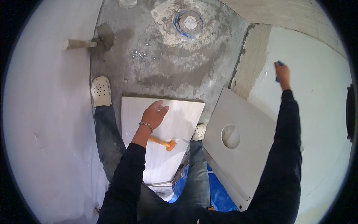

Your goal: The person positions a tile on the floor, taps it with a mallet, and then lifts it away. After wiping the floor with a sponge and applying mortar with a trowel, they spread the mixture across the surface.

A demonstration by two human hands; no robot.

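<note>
My left hand (154, 115), with a chain bracelet at the wrist, hovers over a pale tile (164, 168). Its fingers are loosely curled and apart, with nothing visible in them. An orange mallet (164, 143) lies on that tile just below this hand. Stretched out to the far right, my right hand (284, 74) is closed on a small blue object (280, 63), mostly hidden by the fingers. That hand is in front of the white wall surface (309, 86), beside a strip of grey-beige mortar (253, 56); contact cannot be made out.
A light panel with a round hole (253, 138) leans at right. A blue-ringed drain pipe (189, 24) sits in the rough concrete floor (149, 63). A wooden-handled tool (78, 44) sticks out at left. Blue sheeting (220, 190) lies behind my pale clogs (101, 91).
</note>
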